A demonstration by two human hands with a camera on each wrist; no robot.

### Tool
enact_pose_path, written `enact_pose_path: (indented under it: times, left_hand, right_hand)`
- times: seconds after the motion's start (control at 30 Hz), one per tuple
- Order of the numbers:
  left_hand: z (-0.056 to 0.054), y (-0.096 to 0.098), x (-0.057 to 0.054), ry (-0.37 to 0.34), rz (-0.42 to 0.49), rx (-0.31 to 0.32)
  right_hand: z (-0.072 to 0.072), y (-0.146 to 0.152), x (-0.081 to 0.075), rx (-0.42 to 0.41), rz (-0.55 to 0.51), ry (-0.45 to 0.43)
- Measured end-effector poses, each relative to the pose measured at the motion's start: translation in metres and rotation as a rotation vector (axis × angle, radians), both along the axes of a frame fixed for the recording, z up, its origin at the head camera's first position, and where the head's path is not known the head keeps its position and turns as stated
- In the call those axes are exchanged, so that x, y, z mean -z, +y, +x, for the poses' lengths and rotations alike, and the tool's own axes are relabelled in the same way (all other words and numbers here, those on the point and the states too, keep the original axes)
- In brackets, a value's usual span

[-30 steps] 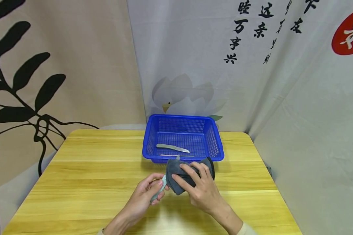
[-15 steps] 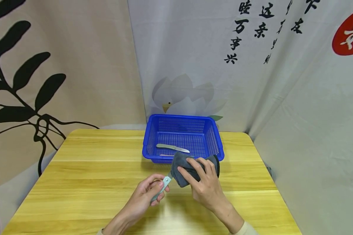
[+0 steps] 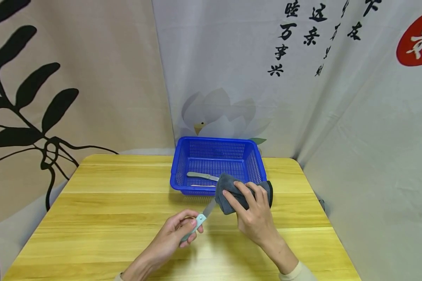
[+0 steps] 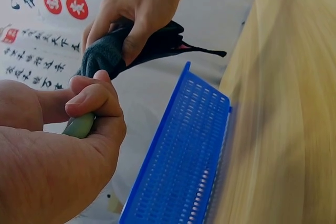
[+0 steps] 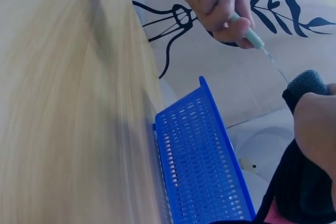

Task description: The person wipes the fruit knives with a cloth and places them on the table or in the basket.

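Observation:
My left hand (image 3: 174,234) grips the pale green handle of a knife (image 3: 201,218), its blade angled up and to the right. In the right hand (image 3: 254,216) is a folded dark grey cloth (image 3: 228,191), fingers curled over its top. The cloth covers the tip end of the blade; the part near the handle is bare. The right wrist view shows the thin blade entering the cloth (image 5: 307,82) edge. From the left wrist, only the butt of the knife handle (image 4: 80,125) shows in the fist.
A blue mesh basket (image 3: 174,171) stands at the table's back edge, just beyond the hands. Inside lie another knife (image 3: 198,175) with a grey-green handle and a thin pale strip (image 3: 202,186). Printed curtains (image 3: 126,78) hang behind the wooden table (image 3: 109,218).
The right hand has drawn the cloth up and right along the blade, toward the tip, baring more metal near the handle. The left hand has hardly moved.

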State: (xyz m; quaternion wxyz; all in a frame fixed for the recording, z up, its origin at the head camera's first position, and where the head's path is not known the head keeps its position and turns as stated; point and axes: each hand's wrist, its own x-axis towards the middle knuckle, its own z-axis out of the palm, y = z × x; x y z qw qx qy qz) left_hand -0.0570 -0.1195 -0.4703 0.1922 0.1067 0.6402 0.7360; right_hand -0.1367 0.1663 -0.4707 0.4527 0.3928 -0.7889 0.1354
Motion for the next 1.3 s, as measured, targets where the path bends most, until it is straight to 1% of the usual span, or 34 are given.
enact_pose_path:
  times: [0.07,0.17,0.3,0.47,0.6,0.77,0.97,1.07,1.3]
  left_hand:
    - [0.000,0.000,0.000,-0.001,-0.004,0.006]
    - [-0.001,-0.002,-0.001,-0.001,-0.015,-0.003]
    - [-0.005,-0.004,-0.001,0.018,-0.033,-0.050]
    - [-0.011,-0.008,-0.002,0.065,-0.053,-0.119]
    - [-0.016,-0.011,-0.004,0.110,-0.085,-0.160]
    - [-0.021,-0.014,-0.008,0.157,-0.124,-0.198]
    - [-0.027,-0.015,-0.013,0.198,-0.160,-0.216]
    - [-0.031,-0.016,-0.015,0.235,-0.198,-0.228]
    - [-0.041,-0.017,-0.016,0.362,-0.328,-0.253]
  right_hand:
    - [0.000,0.002,-0.001,0.008,-0.012,-0.006]
    - [0.000,0.004,-0.002,0.015,-0.032,-0.020]
    - [0.003,0.006,0.000,0.022,-0.043,-0.043]
    - [0.008,0.011,0.006,0.029,-0.038,-0.109]
    - [0.012,0.016,0.010,0.032,-0.040,-0.156]
    - [0.015,0.019,0.014,0.012,-0.060,-0.173]
    - [0.018,0.022,0.017,-0.018,-0.083,-0.176]
    - [0.020,0.023,0.020,-0.026,-0.086,-0.187]
    - [0.024,0.027,0.025,-0.068,-0.080,-0.224]
